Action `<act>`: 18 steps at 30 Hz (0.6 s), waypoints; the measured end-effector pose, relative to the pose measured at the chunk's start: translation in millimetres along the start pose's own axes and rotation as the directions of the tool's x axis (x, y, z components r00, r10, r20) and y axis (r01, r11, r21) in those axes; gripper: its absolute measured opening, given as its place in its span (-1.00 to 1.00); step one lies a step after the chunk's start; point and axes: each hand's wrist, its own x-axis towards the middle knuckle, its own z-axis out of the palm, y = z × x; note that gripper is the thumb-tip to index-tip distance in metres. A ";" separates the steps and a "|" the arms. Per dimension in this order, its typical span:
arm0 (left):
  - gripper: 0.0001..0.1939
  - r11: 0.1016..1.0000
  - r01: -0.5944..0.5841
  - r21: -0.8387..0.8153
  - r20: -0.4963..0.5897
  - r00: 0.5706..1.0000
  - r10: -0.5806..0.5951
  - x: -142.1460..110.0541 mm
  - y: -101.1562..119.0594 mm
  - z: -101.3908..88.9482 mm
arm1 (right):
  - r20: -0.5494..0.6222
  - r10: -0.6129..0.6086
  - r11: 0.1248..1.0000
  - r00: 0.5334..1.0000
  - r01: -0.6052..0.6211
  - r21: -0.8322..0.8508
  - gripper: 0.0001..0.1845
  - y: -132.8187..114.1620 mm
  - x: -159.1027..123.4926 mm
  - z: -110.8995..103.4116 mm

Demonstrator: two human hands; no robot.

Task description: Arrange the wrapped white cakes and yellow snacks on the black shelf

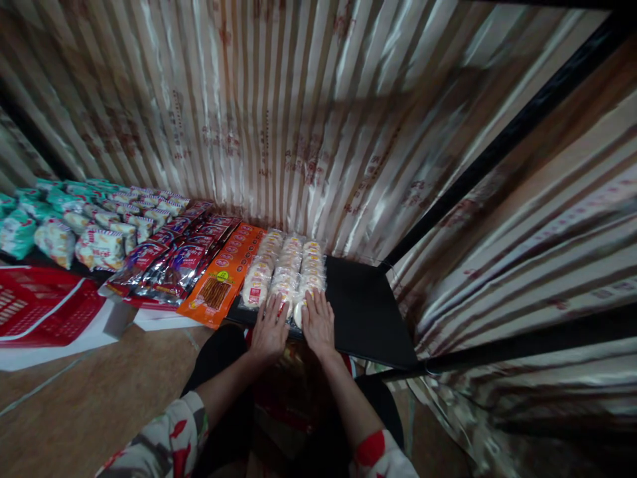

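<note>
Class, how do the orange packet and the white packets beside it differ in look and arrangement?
The orange packet is bright with brown sticks showing; the white packets are pale and rounded. The orange packet is one long flat piece; the white packets form three rows. Both rest on the black shelf.

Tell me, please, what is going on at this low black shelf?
A person's left hand and right hand rest, fingers extended, on the near ends of three rows of round white items in clear plastic, which lie on the flat black shelf. Beside the rows, to the person's left, lies a flat orange packet.
</note>
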 end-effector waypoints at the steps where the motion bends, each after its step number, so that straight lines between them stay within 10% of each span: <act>1: -0.47 1.000 -0.006 0.000 0.003 1.000 0.006 -0.6 -1.1 0.5 | 0.006 -0.004 1.000 1.000 0.004 0.001 -0.51 0.8 0.5 1.4; 10: -0.57 0.991 -0.034 -0.131 -0.042 0.999 0.029 -14.9 17.0 -7.5 | -0.200 0.044 0.983 0.979 -0.007 0.184 -0.49 -4.7 -13.5 -8.8; 18: -0.71 0.908 -0.037 -0.417 0.185 0.975 0.124 -89.3 42.4 8.1 | -0.282 0.055 0.904 0.958 0.073 0.422 -0.63 -12.8 -103.1 -7.0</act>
